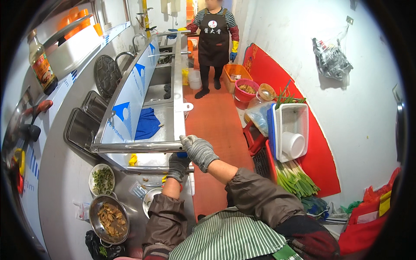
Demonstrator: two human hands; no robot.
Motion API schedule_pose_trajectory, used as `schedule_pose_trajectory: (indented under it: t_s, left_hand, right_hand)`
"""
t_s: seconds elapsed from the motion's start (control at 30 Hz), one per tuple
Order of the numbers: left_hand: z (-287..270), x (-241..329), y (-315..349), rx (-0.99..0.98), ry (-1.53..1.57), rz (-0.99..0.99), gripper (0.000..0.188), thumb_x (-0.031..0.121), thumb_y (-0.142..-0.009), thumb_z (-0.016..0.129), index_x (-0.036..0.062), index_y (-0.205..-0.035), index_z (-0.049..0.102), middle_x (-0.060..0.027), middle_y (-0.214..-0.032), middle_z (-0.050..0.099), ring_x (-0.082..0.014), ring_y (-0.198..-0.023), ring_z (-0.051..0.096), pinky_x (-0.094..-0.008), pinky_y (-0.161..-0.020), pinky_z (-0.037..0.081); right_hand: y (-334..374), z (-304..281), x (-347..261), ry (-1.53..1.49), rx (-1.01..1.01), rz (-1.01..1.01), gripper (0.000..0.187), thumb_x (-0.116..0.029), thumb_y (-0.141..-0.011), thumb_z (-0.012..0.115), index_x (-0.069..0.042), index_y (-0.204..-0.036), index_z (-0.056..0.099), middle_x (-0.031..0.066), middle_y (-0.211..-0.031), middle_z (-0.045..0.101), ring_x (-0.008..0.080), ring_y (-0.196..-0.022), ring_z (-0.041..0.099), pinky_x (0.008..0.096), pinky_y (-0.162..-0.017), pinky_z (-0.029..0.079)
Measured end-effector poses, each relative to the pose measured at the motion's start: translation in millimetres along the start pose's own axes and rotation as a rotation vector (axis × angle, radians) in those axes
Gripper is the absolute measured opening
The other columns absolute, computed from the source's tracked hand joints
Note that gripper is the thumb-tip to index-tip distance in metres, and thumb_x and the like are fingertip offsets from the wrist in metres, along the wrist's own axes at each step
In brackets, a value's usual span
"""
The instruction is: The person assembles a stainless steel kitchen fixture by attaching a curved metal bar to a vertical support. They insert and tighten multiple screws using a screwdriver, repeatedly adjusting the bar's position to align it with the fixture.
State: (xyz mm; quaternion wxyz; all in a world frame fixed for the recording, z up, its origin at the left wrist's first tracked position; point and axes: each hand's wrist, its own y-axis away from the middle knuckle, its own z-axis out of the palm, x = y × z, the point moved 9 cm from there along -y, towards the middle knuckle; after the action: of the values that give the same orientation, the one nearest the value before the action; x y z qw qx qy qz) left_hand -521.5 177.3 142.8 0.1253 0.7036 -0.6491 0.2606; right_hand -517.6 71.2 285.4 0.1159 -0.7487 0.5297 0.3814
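Observation:
A long stainless steel sink unit (180,86) with printed protective film (138,82) stretches ahead of me. My right hand (199,151), in a grey knit glove, is closed round the right end of its near steel tube (138,147). Just below that end, my left hand (177,167), in a matching glove, has its fingers curled by a small blue thing (182,154); what they grip is partly hidden. A blue cloth (147,123) lies inside the unit, and a yellow piece (133,160) shows behind the near tube.
A co-worker (213,37) in a dark apron stands at the far end, one gloved hand at a far tube. On the left are a steel bowl of food (110,219) and a plate of chopped greens (102,180). Baskets (299,117), tubs and green onions (297,177) line the right wall.

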Motion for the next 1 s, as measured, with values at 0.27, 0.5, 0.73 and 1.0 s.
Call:
schedule_pose_trajectory:
  t_s: [0.27,0.5,0.73,1.0]
  left_hand:
    - [-2,0,7,0.093,0.076,0.035,0.046,0.049,-0.082,0.057,0.0154,-0.113,0.06,-0.0063,-0.107,0.066,-0.0244,-0.101,0.061,-0.0365,-0.086,0.048]
    - [-22,-2,14,0.186,0.327,-0.126,0.046,0.045,-0.074,0.069,0.01,-0.103,0.064,-0.0095,-0.097,0.068,-0.0259,-0.09,0.065,-0.0359,-0.078,0.051]
    - [-36,12,22,0.097,0.299,-0.278,0.051,0.032,-0.073,0.072,0.0016,-0.112,0.057,-0.0108,-0.106,0.065,-0.027,-0.096,0.062,-0.0368,-0.086,0.048]
    - [-23,5,15,0.067,0.366,-0.21,0.039,0.037,-0.076,0.067,0.0053,-0.099,0.062,-0.0112,-0.092,0.068,-0.0252,-0.087,0.065,-0.0359,-0.08,0.049]
  right_hand:
    - [-3,4,0,-0.003,-0.005,-0.115,0.066,-0.059,-0.088,0.036,-0.002,-0.111,0.059,0.0223,-0.101,0.064,0.0343,-0.098,0.061,0.0414,-0.088,0.046]
    - [-46,-57,6,-0.069,0.203,-0.328,0.067,-0.064,-0.085,0.041,-0.002,-0.098,0.064,0.0208,-0.086,0.065,0.0334,-0.09,0.063,0.0392,-0.081,0.048]
    - [-65,-97,-36,-0.134,0.112,-0.538,0.036,-0.039,-0.094,0.046,-0.011,-0.095,0.069,0.0117,-0.076,0.065,0.0235,-0.083,0.064,0.0345,-0.081,0.048]
    - [-15,-31,20,-0.328,0.015,-0.045,0.067,-0.063,-0.087,0.042,-0.003,-0.08,0.069,0.014,-0.072,0.064,0.0247,-0.073,0.062,0.035,-0.074,0.048]
